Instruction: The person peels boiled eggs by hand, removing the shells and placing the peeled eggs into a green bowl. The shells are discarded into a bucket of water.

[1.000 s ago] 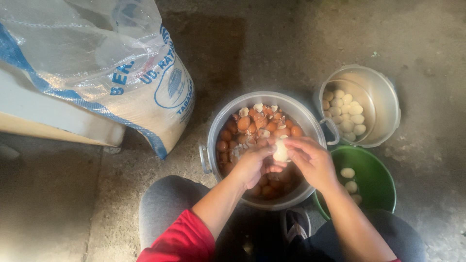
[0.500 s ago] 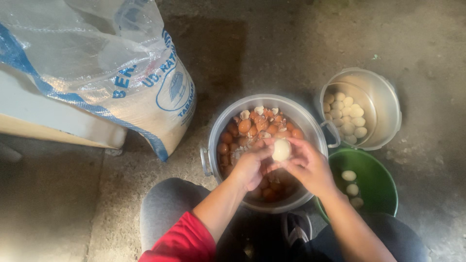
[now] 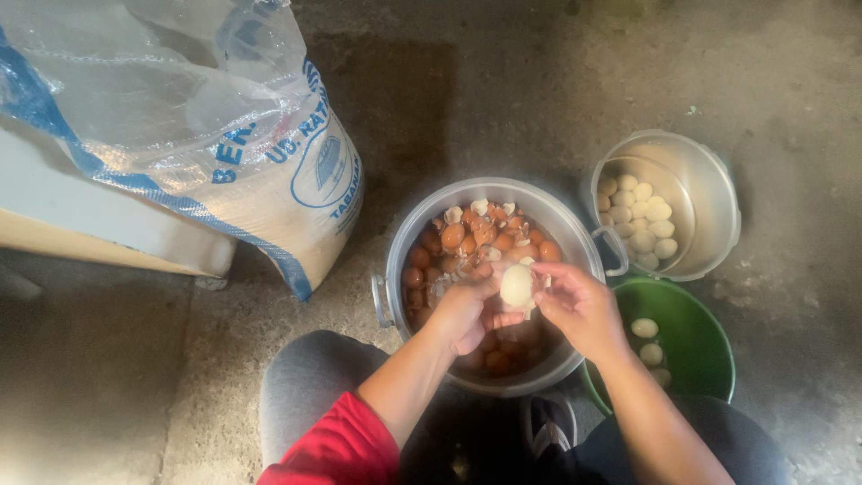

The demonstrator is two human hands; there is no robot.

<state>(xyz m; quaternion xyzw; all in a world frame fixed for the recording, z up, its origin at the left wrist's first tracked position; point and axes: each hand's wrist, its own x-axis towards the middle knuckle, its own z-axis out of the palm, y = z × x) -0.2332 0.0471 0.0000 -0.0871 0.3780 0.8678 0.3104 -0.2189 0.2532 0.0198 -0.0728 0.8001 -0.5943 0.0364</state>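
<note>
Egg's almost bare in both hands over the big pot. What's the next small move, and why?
Probably pick off the last shell bits at the underside of the egg, held between the left hand and right hand. Its top looks clean, and fragments still cling below, over the big pot.

Dim, slightly soft, shadowed upper floor.

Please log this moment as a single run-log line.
left hand: holding peeled egg | right hand: on same egg | below: large pot of brown eggs | right: small pot, green bowl with peeled eggs
</note>
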